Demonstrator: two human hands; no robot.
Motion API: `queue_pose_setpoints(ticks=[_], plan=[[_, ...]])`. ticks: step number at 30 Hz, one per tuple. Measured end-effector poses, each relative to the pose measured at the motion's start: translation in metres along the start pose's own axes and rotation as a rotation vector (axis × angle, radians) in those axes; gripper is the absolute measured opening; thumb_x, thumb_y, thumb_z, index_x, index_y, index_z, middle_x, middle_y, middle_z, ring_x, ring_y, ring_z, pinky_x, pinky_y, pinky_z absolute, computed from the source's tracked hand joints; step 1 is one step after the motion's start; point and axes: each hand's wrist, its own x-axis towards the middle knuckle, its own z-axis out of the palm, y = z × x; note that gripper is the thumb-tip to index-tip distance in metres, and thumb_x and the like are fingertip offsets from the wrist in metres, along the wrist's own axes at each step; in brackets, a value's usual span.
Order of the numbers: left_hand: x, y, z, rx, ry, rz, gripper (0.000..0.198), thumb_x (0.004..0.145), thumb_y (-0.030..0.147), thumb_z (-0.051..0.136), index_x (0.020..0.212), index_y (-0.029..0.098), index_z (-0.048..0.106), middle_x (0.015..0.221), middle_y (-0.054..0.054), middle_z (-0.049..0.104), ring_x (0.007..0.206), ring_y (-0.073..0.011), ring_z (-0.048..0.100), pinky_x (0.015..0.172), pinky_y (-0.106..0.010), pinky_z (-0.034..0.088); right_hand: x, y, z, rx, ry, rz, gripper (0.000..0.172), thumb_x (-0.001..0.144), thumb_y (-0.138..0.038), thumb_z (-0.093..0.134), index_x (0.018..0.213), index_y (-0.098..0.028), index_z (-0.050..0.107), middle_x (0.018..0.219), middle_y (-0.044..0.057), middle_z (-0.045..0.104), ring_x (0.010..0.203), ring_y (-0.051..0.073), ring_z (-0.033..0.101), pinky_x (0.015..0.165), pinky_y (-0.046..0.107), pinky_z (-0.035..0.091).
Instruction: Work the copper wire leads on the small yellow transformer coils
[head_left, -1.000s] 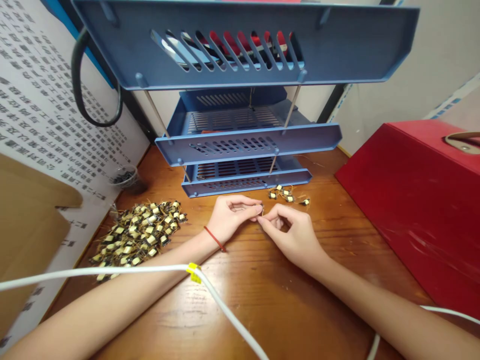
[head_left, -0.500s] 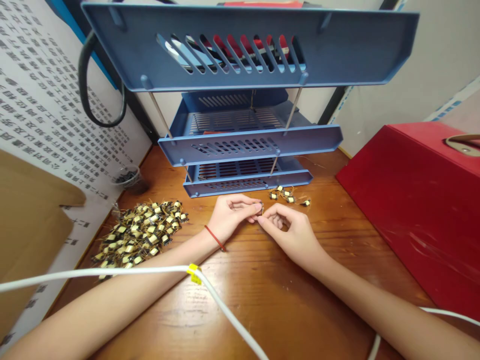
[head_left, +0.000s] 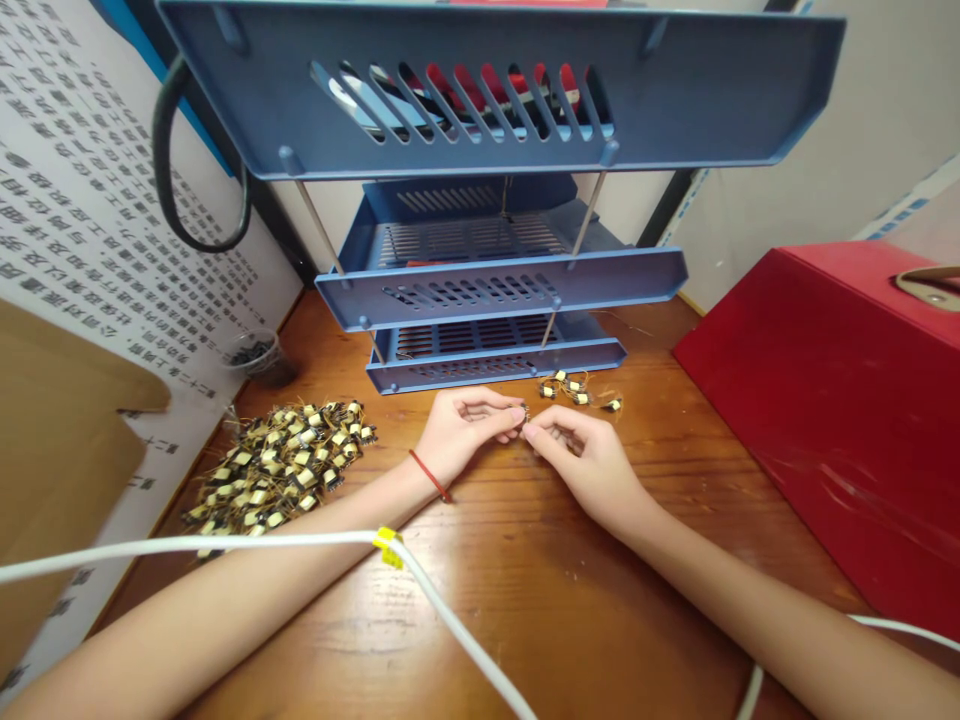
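Observation:
My left hand [head_left: 459, 432] and my right hand [head_left: 583, 462] meet fingertip to fingertip over the wooden table [head_left: 525, 590], just in front of the blue tray rack. Both pinch one tiny yellow-and-black wound component [head_left: 524, 414] between thumb and forefinger; most of it is hidden by the fingers. A red cord circles my left wrist. A large heap of the same components [head_left: 281, 463] lies to the left of my left hand. A small cluster of them [head_left: 576, 390] lies just beyond my right hand.
A three-tier blue tray rack [head_left: 495, 285] stands at the back, its top tier overhanging. A red box [head_left: 832, 400] fills the right side. A small clear cup [head_left: 253, 355] sits by the printed wall at left. A white cable [head_left: 420, 585] crosses my forearms. Cardboard [head_left: 52, 450] stands at far left.
My right fingertips have shifted slightly up against the left ones on the small part. The view has moved a little; the heaps stay put.

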Motion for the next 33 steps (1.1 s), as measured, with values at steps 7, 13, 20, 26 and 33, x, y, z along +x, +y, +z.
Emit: queue_pose_setpoints(ticks=[7, 13, 20, 26, 33], plan=[[0.0000, 0.0004, 0.0001, -0.014, -0.010, -0.017, 0.024, 0.055, 0.027, 0.078, 0.071, 0.010, 0.070, 0.061, -0.004, 0.068, 0.053, -0.0110, 0.059, 0.057, -0.024, 0.050, 0.0017, -0.0017, -0.0014, 0.045, -0.038, 0.025, 0.021, 0.077, -0.033, 0.054, 0.064, -0.017, 0.057, 0.055, -0.003, 0.049, 0.052, 0.011, 0.044, 0.052, 0.024, 0.037], [-0.0003, -0.0003, -0.0003, -0.031, -0.025, -0.032, 0.023, 0.056, 0.024, 0.078, 0.071, 0.010, 0.070, 0.058, -0.004, 0.067, 0.051, -0.0100, 0.059, 0.056, -0.022, 0.050, 0.0026, -0.0013, -0.0031, 0.037, -0.061, 0.029, 0.020, 0.076, -0.033, 0.055, 0.063, -0.017, 0.055, 0.055, -0.003, 0.047, 0.052, 0.011, 0.042, 0.052, 0.025, 0.035], [-0.0003, 0.0006, -0.0013, -0.062, -0.054, -0.025, 0.019, 0.059, 0.024, 0.076, 0.071, 0.010, 0.070, 0.058, -0.003, 0.066, 0.052, -0.0094, 0.058, 0.055, -0.021, 0.049, -0.0002, -0.0026, -0.0006, -0.015, -0.026, -0.014, 0.018, 0.079, -0.030, 0.053, 0.067, -0.017, 0.057, 0.057, -0.002, 0.048, 0.053, 0.010, 0.041, 0.052, 0.024, 0.035], [0.0004, -0.0007, -0.0024, -0.063, -0.057, -0.014, 0.019, 0.061, 0.025, 0.074, 0.072, 0.010, 0.070, 0.060, -0.003, 0.067, 0.054, -0.0096, 0.059, 0.054, -0.021, 0.048, -0.0041, -0.0025, -0.0007, -0.064, 0.024, -0.093, 0.015, 0.080, -0.025, 0.049, 0.067, -0.018, 0.053, 0.060, -0.002, 0.050, 0.055, 0.011, 0.044, 0.054, 0.023, 0.037], [-0.0004, 0.0003, -0.0013, -0.044, -0.054, -0.013, 0.019, 0.061, 0.024, 0.074, 0.072, 0.009, 0.069, 0.059, -0.003, 0.066, 0.054, -0.0095, 0.058, 0.054, -0.021, 0.047, -0.0053, -0.0040, -0.0011, -0.087, 0.046, -0.145, 0.016, 0.081, -0.024, 0.049, 0.066, -0.019, 0.050, 0.058, -0.003, 0.047, 0.054, 0.011, 0.043, 0.053, 0.023, 0.036]])
